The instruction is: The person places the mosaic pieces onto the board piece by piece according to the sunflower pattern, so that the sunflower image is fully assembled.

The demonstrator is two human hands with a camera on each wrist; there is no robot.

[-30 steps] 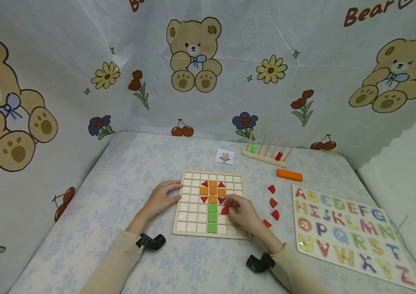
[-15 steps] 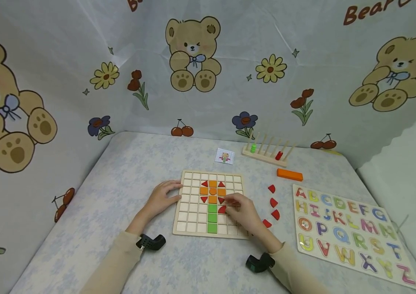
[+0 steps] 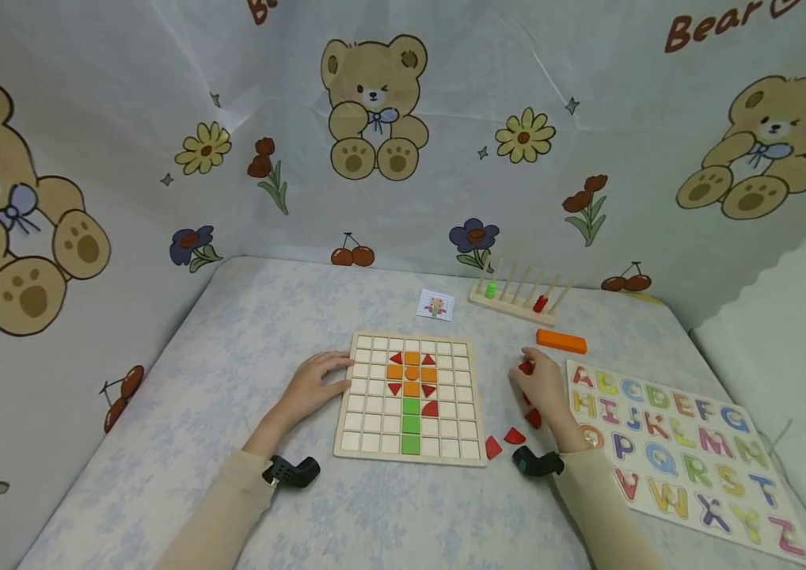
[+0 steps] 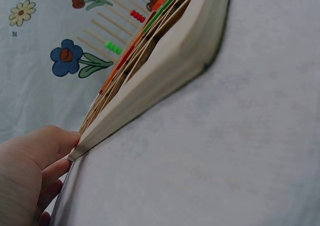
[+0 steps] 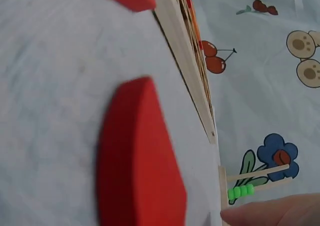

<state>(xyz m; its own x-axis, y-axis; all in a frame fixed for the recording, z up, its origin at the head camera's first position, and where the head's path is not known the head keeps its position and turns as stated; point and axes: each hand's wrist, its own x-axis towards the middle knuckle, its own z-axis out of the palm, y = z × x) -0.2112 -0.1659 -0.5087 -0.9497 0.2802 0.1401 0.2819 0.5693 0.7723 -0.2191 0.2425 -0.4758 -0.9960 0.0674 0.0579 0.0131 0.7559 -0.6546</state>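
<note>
The wooden grid board [image 3: 367, 448] lies on the table, bearing orange, red and green pieces. My left hand [image 3: 312, 388] rests against its left edge; in the left wrist view the thumb [image 4: 55, 141] touches the rim. Beside the green column sits a red quarter-round piece [image 3: 430, 408] on the board. To the right of the board, my right hand [image 3: 544, 388] is over a red quarter-round piece [image 3: 527, 367], with its fingertips around it; their contact is hard to tell. Another red piece [image 5: 145, 161] fills the middle of the right wrist view.
More red pieces [image 3: 492, 447] lie right of the board. An alphabet board [image 3: 681, 451] stretches along the right side. Behind are an orange block [image 3: 561, 341], a wooden peg rack [image 3: 510, 305] with green and red beads, and a small picture card [image 3: 435, 304].
My right hand has let go of a red quarter-round piece on the board beside the green column. It has moved right to the loose red pieces. The left hand stays at the board's edge.
</note>
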